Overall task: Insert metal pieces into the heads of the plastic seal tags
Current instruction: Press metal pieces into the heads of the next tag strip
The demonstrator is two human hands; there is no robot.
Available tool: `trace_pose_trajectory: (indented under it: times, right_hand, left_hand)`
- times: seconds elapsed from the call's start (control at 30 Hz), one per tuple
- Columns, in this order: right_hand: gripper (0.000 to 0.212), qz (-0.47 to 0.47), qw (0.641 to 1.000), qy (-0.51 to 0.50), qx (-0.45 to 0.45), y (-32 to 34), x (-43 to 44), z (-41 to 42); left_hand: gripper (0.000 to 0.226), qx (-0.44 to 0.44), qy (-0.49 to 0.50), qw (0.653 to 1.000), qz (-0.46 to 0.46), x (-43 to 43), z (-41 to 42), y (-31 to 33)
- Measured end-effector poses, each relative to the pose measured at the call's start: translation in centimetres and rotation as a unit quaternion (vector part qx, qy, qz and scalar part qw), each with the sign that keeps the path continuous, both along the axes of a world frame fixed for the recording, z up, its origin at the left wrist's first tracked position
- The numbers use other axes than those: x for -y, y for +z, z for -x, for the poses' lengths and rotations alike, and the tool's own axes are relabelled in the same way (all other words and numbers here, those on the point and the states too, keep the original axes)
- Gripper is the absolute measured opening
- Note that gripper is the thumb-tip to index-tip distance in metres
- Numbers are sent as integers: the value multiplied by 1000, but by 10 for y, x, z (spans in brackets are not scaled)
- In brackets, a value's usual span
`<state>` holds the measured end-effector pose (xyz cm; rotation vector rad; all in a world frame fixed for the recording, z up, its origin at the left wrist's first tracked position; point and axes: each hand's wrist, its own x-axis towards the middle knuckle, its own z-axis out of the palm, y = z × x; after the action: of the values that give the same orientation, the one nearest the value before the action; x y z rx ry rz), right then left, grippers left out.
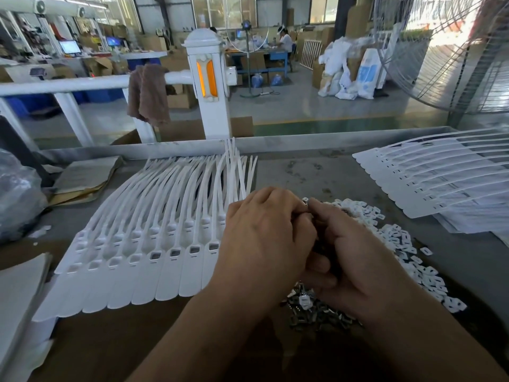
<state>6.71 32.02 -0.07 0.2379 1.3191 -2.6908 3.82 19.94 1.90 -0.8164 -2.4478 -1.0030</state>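
Singling out one metal insert for the next empty tag head.

On the grey counter [316, 172], long white plastic seal tags [154, 216] fanned at left, near heads seemingly filled, far-left ones empty. Left hand [264, 244] and right hand [355, 263] meeting above the heap of small grey metal pieces [316, 315]: right fingers curled round a dark clutch of them, left fingers curled to the right's tips, contents unclear. Next, probably: separate one, seat it squarely. No legible writing.
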Motion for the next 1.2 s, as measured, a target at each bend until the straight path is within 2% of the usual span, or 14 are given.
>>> trace_pose_trajectory:
  times: [0.17, 0.33, 0.5, 0.63, 0.8, 1.03, 1.2]
  right_hand:
    - [37, -53, 998, -9, -24, 1, -1, -4]
    - [34, -68, 996, -21, -50, 3, 1, -5]
    - [31, -80, 993, -25, -81, 4, 0, -7]
    - [27, -82, 992, -19, -91, 5, 0, -8]
    - [24, -73, 993, -6, -94, 6, 1, -8]
    - [37, -90, 992, 11, -87, 7, 2, -9]
    - [30, -112, 989, -7, -96, 7, 3, -10]
  left_hand:
    - [13, -50, 29, 998, 29, 4, 0, 0]
    - [11, -107, 46, 993, 24, 5, 0, -2]
    - [5, -76, 29, 996, -48, 8, -3, -7]
    - [11, -67, -2, 995, -70, 13, -7, -9]
    - [10, -69, -13, 995, -70, 17, -9, -8]
    - [6, -89, -2, 994, -59, 22, -7, -7]
    - [8, -84, -1, 995, -60, 22, -8, -10]
